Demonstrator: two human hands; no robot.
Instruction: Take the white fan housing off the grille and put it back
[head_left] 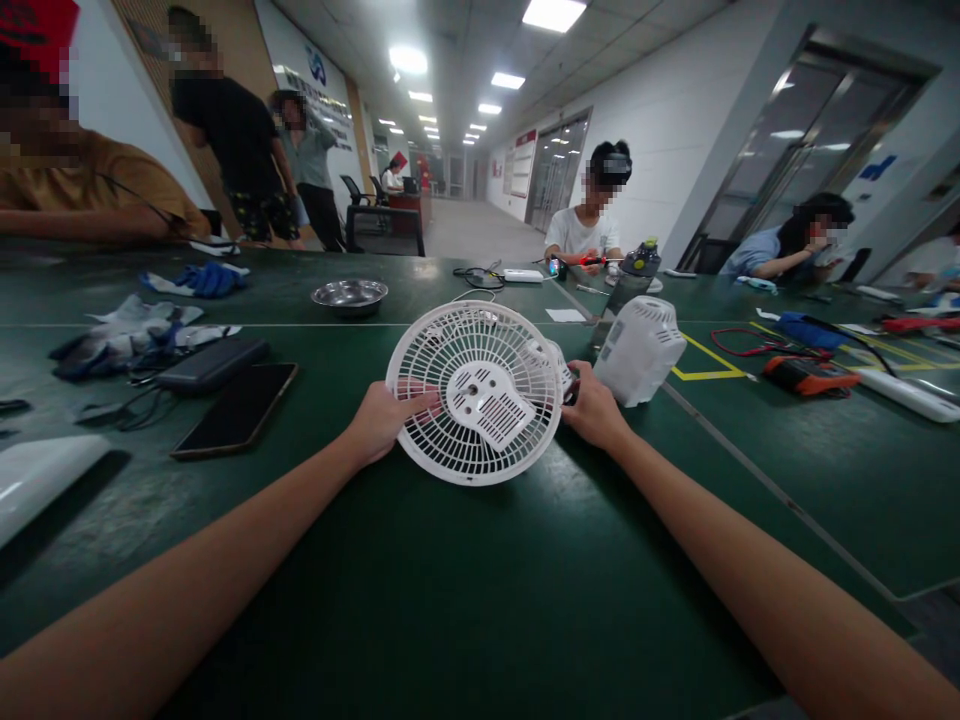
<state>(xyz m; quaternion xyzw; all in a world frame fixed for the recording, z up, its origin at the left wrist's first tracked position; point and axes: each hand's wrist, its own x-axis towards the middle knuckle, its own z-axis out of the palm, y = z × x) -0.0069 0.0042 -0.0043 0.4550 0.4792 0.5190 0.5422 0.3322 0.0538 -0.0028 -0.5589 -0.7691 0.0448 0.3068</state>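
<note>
A round white fan grille (491, 400) with a slotted centre plate is held up over the green table, its face tilted toward me. My left hand (382, 420) grips its left rim, thumb on the front and fingers seen through the bars behind. At the right rim, my right hand (596, 405) is closed around a white fan part (556, 362) with a dark piece beside it, mostly hidden behind the grille. Just right of that hand stands a white vented plastic housing (641, 350).
On the green table (480, 600) lie a phone (238, 410), a dark case (214, 365), gloves (135, 340) and a metal bowl (349, 297). A bottle (626, 290) stands behind the housing; an orange multimeter (810, 376) lies right. Several people are around the table.
</note>
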